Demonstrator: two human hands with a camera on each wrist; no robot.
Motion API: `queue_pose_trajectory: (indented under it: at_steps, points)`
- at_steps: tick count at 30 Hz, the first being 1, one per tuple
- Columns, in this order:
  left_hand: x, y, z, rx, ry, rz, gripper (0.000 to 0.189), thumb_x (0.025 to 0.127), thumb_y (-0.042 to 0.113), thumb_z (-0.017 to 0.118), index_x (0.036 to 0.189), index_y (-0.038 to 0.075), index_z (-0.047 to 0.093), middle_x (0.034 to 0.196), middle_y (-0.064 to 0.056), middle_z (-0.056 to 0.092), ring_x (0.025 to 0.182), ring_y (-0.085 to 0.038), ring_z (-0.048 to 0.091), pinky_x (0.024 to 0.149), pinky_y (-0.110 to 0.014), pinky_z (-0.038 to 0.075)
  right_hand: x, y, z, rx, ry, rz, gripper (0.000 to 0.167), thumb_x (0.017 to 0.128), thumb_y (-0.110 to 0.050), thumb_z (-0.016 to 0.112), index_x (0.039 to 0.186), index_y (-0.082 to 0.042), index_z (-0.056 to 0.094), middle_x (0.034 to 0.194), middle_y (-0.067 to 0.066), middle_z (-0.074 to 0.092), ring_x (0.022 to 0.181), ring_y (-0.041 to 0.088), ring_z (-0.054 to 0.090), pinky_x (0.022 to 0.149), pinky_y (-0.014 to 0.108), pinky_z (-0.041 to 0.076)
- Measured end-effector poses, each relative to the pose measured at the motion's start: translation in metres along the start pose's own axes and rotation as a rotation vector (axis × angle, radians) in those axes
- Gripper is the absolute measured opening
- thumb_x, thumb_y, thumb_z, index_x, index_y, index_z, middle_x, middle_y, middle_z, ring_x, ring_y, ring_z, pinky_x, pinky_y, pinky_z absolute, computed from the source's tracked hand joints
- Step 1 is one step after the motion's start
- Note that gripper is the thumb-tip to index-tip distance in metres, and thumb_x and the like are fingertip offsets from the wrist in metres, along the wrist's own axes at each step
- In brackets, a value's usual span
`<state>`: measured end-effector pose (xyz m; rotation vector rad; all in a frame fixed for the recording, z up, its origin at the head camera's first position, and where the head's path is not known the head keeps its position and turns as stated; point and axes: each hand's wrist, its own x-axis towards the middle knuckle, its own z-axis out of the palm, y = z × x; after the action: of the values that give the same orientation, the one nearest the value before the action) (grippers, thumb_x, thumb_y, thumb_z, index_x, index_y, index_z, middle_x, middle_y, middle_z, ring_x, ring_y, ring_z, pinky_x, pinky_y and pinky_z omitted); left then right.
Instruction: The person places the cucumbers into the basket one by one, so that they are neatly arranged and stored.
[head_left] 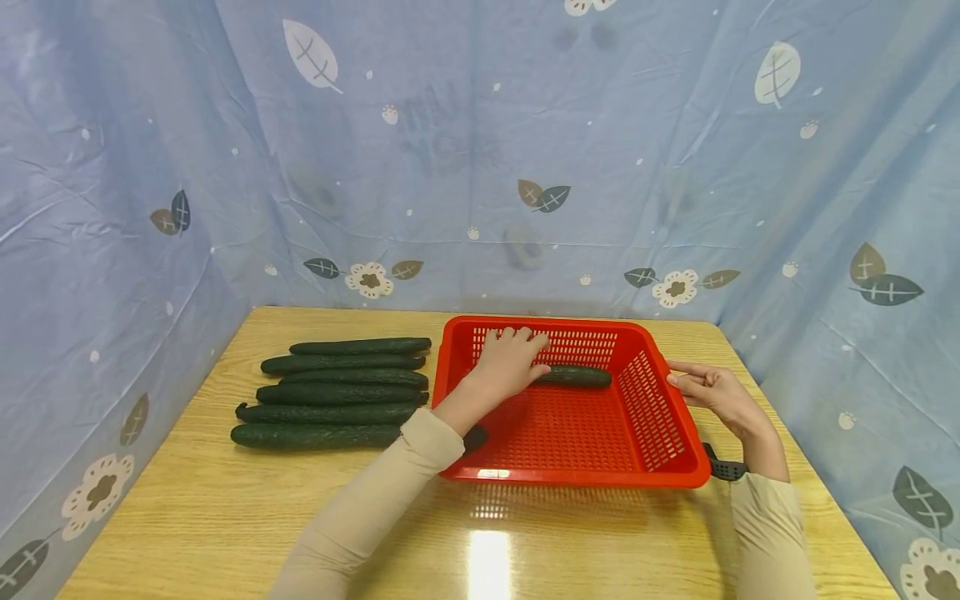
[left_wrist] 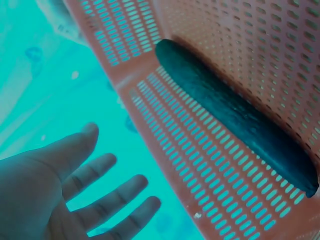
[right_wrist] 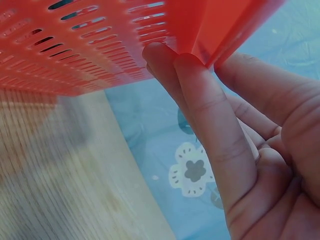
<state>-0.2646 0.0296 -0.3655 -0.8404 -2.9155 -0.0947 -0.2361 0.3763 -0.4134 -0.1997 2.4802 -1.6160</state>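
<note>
A dark green cucumber [head_left: 576,377] lies in the red plastic basket [head_left: 570,477], along its back wall. My left hand [head_left: 508,363] is over the basket's back left part, fingers spread, holding nothing. In the left wrist view the cucumber [left_wrist: 235,115] lies full length against the slotted wall, apart from the left hand [left_wrist: 107,200]. At the basket's right side, my right hand [head_left: 718,400] pinches the rim between thumb and fingers. The right wrist view shows those fingers [right_wrist: 220,125] under the lip of the red rim.
Several cucumbers [head_left: 341,393] lie side by side on the wooden table [head_left: 225,517], left of the basket; the left forearm crosses near the front one's right end. A blue patterned curtain [head_left: 480,167] hangs behind the table and along both sides.
</note>
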Motion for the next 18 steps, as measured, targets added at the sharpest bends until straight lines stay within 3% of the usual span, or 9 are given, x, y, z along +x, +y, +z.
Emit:
queue_pose_trajectory:
  at_steps: [9,18]
  points:
    - [-0.026,-0.013,-0.016,-0.069,0.121,0.013,0.046,0.091,0.049,0.050,0.129,0.023,0.049,0.116,-0.001,0.054,0.103,-0.025,0.050,0.091,-0.044,0.038,0.000,0.001,0.000,0.005,0.000,-0.010,0.060,0.095,-0.021,0.054,0.137,0.014,0.030,0.096,-0.017,0.067,0.088,0.002,0.065,0.076,0.020,0.052]
    - [-0.042,-0.021,-0.035,-0.212,0.181,-0.010,0.051,0.090,0.055,0.046,0.131,0.024,0.047,0.128,-0.001,0.050,0.119,-0.028,0.044,0.097,-0.049,0.032,0.000,0.001,0.000,-0.023,0.006,-0.003,0.061,0.095,-0.024,0.054,0.138,0.012,0.031,0.096,-0.018,0.066,0.090,-0.001,0.063,0.077,0.020,0.051]
